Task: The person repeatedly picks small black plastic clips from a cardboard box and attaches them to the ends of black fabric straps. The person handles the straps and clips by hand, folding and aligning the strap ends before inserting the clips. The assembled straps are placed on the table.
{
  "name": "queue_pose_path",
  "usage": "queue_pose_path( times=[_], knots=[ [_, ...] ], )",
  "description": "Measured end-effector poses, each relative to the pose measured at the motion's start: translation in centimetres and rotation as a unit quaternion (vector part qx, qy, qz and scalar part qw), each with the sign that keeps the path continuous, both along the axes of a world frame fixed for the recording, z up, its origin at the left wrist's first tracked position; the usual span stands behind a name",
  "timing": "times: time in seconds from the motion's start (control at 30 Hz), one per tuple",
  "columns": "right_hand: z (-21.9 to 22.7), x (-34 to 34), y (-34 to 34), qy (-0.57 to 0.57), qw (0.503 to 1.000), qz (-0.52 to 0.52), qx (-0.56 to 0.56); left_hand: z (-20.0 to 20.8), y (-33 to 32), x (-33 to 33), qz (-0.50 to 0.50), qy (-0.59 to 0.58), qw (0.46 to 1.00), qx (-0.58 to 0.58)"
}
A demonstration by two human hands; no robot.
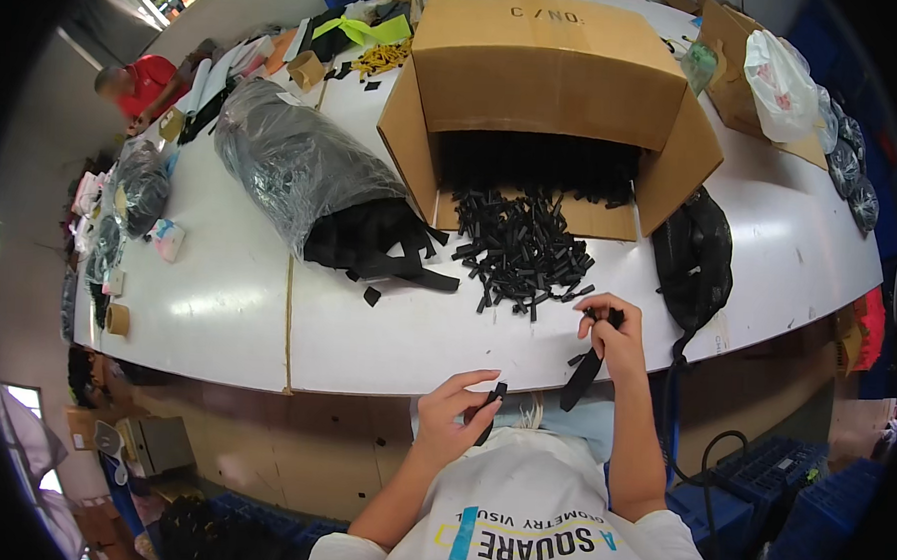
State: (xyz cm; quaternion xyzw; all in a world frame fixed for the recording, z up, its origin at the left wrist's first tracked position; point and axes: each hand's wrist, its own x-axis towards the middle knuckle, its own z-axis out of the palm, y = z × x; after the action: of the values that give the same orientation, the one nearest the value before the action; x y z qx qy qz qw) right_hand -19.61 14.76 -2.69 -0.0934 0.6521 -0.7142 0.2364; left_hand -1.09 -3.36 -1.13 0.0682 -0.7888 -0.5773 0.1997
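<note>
Close to my body, just off the table's front edge, my left hand point(446, 422) pinches a small black strap piece point(492, 408) between thumb and fingers. My right hand point(622, 340) is closed over the table edge on several black strap pieces point(581, 384); one longer strip hangs down from it. Beyond both hands lies a loose pile of short black pieces point(525, 248), too small to make out exactly. The pile spills from an open cardboard box point(549, 89) lying on its side, with more black pieces inside.
Left of the box, a clear plastic bag point(284, 153) spills black fabric strips point(370, 239). A black mesh bag point(695, 256) lies to its right. A white plastic bag point(780, 89) hangs far right. Tape point(116, 319) sits at left. Another person point(152, 87) works far left.
</note>
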Motion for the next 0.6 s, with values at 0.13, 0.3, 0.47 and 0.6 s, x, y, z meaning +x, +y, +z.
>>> queue_pose_path(
  times=[0.13,0.3,0.47,0.6],
  knots=[
    [0.8,3.2,1.1,-0.051,0.993,0.037,-0.097,-0.6,0.0,0.4,-0.035,-0.007,0.999,0.005],
    [1.5,6.1,1.1,-0.114,0.981,0.07,-0.143,-0.3,0.4,0.2,-0.042,-0.025,0.999,-0.004],
    [1.1,7.4,1.9,-0.085,0.985,0.076,-0.131,-0.3,0.2,0.3,-0.06,-0.017,0.998,-0.006],
    [2.0,7.9,1.7,-0.085,0.978,0.088,-0.171,0.6,0.9,-0.4,-0.054,0.011,0.998,-0.025]
  ],
)
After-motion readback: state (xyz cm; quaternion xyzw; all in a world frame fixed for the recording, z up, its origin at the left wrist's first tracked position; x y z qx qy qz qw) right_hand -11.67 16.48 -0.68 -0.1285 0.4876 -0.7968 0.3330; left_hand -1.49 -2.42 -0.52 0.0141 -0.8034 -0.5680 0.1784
